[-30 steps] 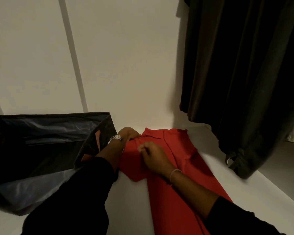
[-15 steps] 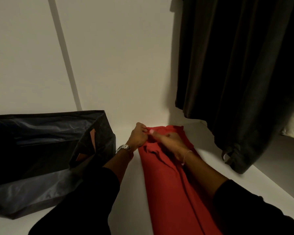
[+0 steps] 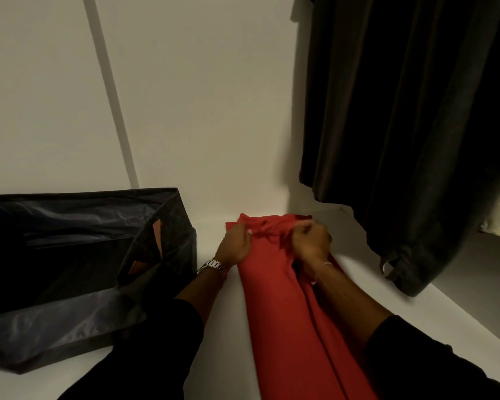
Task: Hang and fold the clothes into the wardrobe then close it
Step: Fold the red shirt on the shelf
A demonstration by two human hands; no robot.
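A red garment (image 3: 274, 307) lies folded into a long narrow strip on the white wardrobe shelf (image 3: 223, 327), running from the back wall toward me. My left hand (image 3: 234, 245), with a metal watch at the wrist, lies on the strip's far left corner, fingers on the cloth. My right hand (image 3: 311, 241) is curled on the bunched fabric at the far right corner and grips it. The strip's near end runs out of the frame at the bottom.
A dark fabric storage box (image 3: 78, 267) stands open on the shelf to the left, close to my left forearm. Dark garments (image 3: 410, 134) hang at the right, their hems reaching down near the shelf. The white back wall (image 3: 199, 111) rises just behind the red garment.
The red garment's spread-out top has been folded in to a narrow strip. My hands met at its far end, then moved apart to the two far corners.
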